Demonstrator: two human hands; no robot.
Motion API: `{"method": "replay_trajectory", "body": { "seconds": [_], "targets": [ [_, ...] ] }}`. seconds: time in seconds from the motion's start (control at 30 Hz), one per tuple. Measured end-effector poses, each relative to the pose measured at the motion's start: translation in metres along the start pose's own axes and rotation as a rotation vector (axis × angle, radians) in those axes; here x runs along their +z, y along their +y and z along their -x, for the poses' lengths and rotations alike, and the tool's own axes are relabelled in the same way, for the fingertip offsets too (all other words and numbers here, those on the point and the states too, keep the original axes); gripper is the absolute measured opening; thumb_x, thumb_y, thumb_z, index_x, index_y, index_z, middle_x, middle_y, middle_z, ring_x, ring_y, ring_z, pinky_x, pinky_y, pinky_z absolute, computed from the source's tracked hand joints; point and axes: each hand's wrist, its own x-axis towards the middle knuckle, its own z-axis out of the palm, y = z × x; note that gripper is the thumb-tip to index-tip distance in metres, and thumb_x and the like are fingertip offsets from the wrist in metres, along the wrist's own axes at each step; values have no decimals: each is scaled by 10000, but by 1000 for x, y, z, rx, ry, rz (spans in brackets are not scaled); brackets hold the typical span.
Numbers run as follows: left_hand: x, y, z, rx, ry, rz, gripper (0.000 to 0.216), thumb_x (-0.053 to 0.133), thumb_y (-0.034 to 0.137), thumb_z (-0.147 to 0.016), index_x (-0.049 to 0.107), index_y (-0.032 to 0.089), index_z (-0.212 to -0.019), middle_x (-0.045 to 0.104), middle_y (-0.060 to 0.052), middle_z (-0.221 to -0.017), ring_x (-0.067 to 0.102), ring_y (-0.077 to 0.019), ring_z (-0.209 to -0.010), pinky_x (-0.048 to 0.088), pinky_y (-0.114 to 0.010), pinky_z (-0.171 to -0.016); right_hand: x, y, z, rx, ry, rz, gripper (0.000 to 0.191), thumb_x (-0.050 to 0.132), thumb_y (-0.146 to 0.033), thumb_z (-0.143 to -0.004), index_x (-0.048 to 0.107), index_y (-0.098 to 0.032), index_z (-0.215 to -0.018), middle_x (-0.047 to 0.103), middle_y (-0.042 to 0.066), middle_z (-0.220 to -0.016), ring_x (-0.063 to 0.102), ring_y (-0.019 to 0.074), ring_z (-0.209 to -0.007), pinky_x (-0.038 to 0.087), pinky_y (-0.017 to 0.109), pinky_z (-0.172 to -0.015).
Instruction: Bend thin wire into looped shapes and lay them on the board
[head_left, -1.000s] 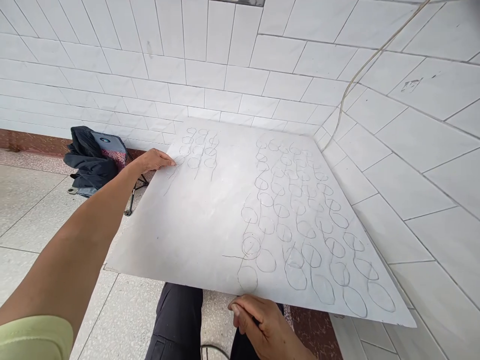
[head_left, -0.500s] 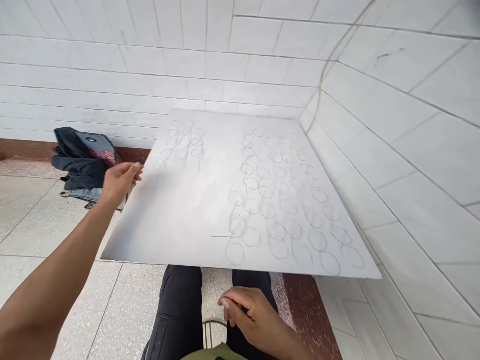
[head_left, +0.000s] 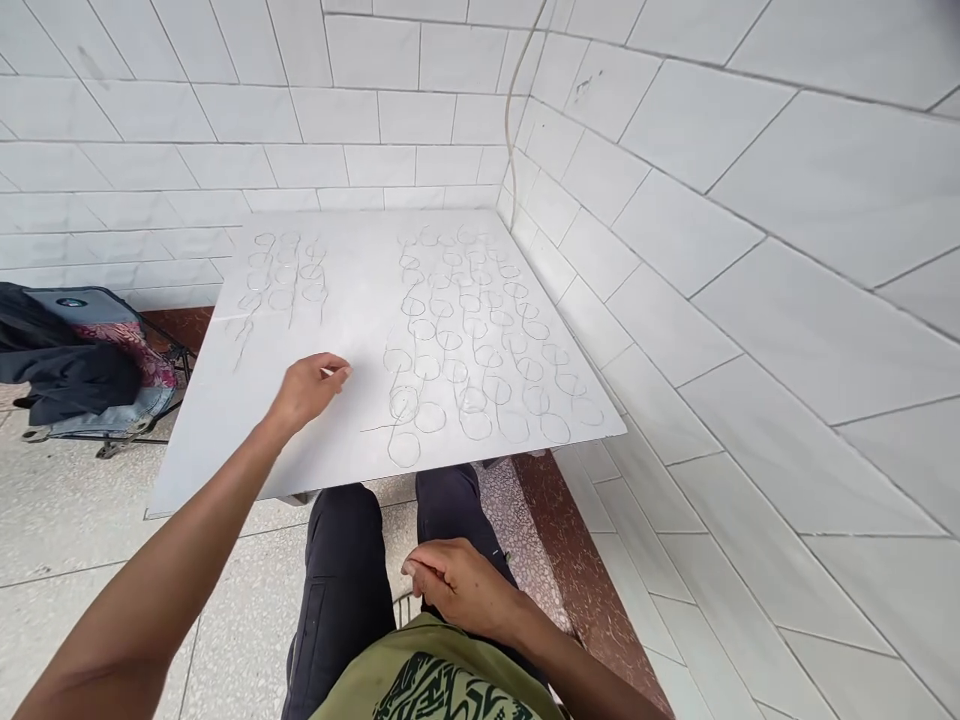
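Observation:
A large white board [head_left: 337, 330] lies in front of me above my knees, with many thin dark circles and lines on it. I cannot tell whether these are drawn or thin rings laid there. One group of circles [head_left: 285, 270] is at the far left; a larger group [head_left: 472, 330] covers the right half. My left hand [head_left: 311, 388] hovers over or rests on the board's middle, its fingers curled together; whatever is in them is too small to see. My right hand [head_left: 457, 580] is closed over my lap, its grip hidden from view.
White tiled walls [head_left: 675, 230] meet in a corner behind and right of the board. A cable [head_left: 510, 120] hangs down that corner. On the left, a folding chair [head_left: 154, 365] has dark cloth [head_left: 67, 350] on it. My knees [head_left: 345, 560] are under the near edge.
My left hand has moved from beside the board's left edge to over its middle. My view has swung to the right. My right hand stays closed near my lap.

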Motion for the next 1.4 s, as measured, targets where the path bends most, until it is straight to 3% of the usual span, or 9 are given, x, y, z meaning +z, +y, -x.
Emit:
{"method": "replay_trajectory", "body": {
  "seconds": [0.2, 0.37, 0.53, 0.7, 0.9, 1.0, 1.17, 1.3, 1.4],
  "targets": [
    [53, 36, -54, -106, 44, -67, 208, 733, 339, -832, 715, 187, -972, 742, -103, -1064, 684, -234, -894, 498, -317, -719, 4, 5, 26, 35, 65, -9, 322, 459, -218, -1049, 584, -192, -753, 629, -19, -717, 609, 121, -697, 420, 226, -704],
    [81, 52, -85, -138, 100, -71, 125, 749, 220, -777, 670, 162, -854, 710, -148, -1067, 666, -282, -958, 498, -375, -792, 0, 11, 33, 47, 85, 18, 344, 451, -241, -1059, 581, -190, -745, 621, -16, -701, 610, 122, -692, 424, 229, -704],
    [79, 45, -94, -129, 115, 72, 99, 696, 170, -792, 626, 171, -722, 695, -113, -870, 664, -250, -824, 494, -355, -718, -11, 13, 26, 69, 112, 30, 361, 451, -267, -1066, 589, -184, -743, 631, -11, -697, 606, 117, -679, 417, 227, -684],
    [53, 27, -93, -82, 173, 374, 122, 670, 293, -852, 628, 179, -840, 682, -73, -821, 659, -179, -700, 471, -285, -581, -34, 9, 6, 56, 141, -11, 391, 438, -329, -1082, 617, -181, -767, 652, -2, -694, 609, 119, -643, 432, 240, -664],
    [30, 11, -86, -56, 245, 695, 211, 700, 343, -818, 606, 161, -872, 685, -88, -890, 703, -176, -757, 550, -298, -616, -84, -20, -57, 62, 203, -93, 382, 433, -438, -1076, 668, -195, -897, 706, 36, -800, 634, 151, -653, 449, 269, -587],
    [32, 8, -80, -79, 277, 777, 221, 723, 329, -795, 583, 164, -839, 670, -72, -824, 697, -180, -715, 558, -314, -606, -104, -37, -110, 54, 313, 48, 337, 445, -458, -1062, 664, -202, -1067, 708, 45, -846, 645, 165, -699, 468, 288, -616],
    [37, 9, -66, -118, 221, 902, 247, 762, 324, -796, 572, 166, -814, 673, -69, -822, 682, -177, -685, 552, -328, -602, -106, -40, -194, -46, 418, 363, 520, 634, -412, -966, 490, -216, -1425, 634, 143, -1314, 656, 225, -991, 525, 368, -795],
    [37, 7, -57, -110, 125, 1010, 274, 797, 328, -784, 581, 159, -781, 671, -63, -812, 656, -150, -657, 532, -314, -613, -103, -25, -233, -79, 428, 246, 285, 540, -390, -1021, 607, -191, -1213, 682, 109, -1180, 673, 176, -862, 540, 324, -723],
    [34, 4, -53, -121, 38, 1071, 306, 826, 316, -752, 564, 160, -734, 676, -70, -813, 659, -150, -664, 521, -306, -614, -112, -17, -250, -38, 365, -83, 347, 427, -442, -1069, 631, -172, -986, 706, 72, -957, 673, 130, -692, 524, 246, -570]
  ]
}}
